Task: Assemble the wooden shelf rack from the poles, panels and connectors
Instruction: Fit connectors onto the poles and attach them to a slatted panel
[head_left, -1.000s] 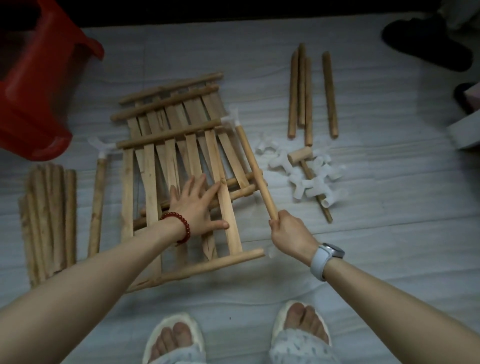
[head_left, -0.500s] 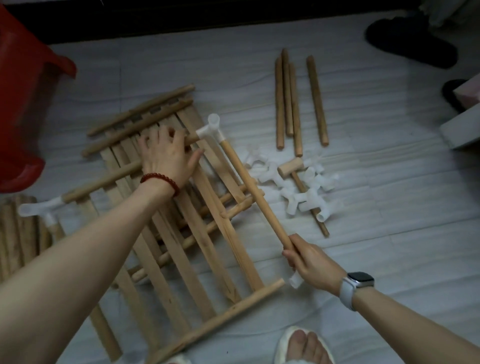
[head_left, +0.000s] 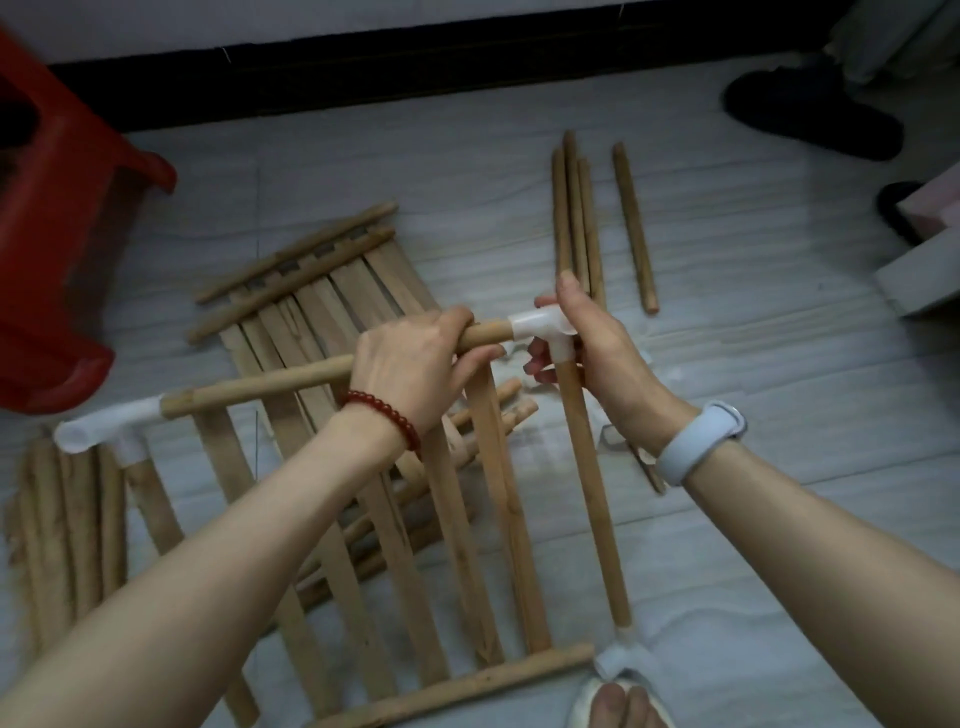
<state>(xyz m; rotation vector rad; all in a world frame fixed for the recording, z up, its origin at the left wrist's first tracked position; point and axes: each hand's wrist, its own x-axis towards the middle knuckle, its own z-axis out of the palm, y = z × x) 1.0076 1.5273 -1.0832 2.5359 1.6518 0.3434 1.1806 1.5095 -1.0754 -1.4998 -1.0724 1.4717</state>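
From the head camera, both forearms reach forward and down over the floor (head_left: 727, 467). The left hand (head_left: 415, 374), a red bead bracelet (head_left: 387, 415) on its wrist, curls its fingers over the horizontal pole (head_left: 270, 384) of the top panel, gripping it close to its right end. That pole runs leftward and slightly down to a white corner connector (head_left: 104, 423) at the far left, from which another pole descends. The right hand (head_left: 597, 348), with a pale blue watch (head_left: 698, 441) on its wrist, wraps round the white connector (head_left: 543, 327) at the pole's right end, thumb on top and fingertips curled underneath. An upright pole (head_left: 592, 493) drops from this connector toward the viewer and ends in a second white connector (head_left: 623, 660) beside a slippered foot (head_left: 618, 701). The slatted panel (head_left: 483, 519) hangs from the held pole, its lower rail (head_left: 457, 686) lying near the bottom edge; more slatted panels (head_left: 311, 306) lie flat under and behind it. Four loose poles (head_left: 582, 223) lie beyond the right hand, one set apart from the other three. A bundle of sticks (head_left: 57, 519) lies at the left edge, a red stool (head_left: 57, 249) stands at the upper left, and dark slippers (head_left: 810, 114) sit at the upper right. Bare floor shows to the right of the upright pole.
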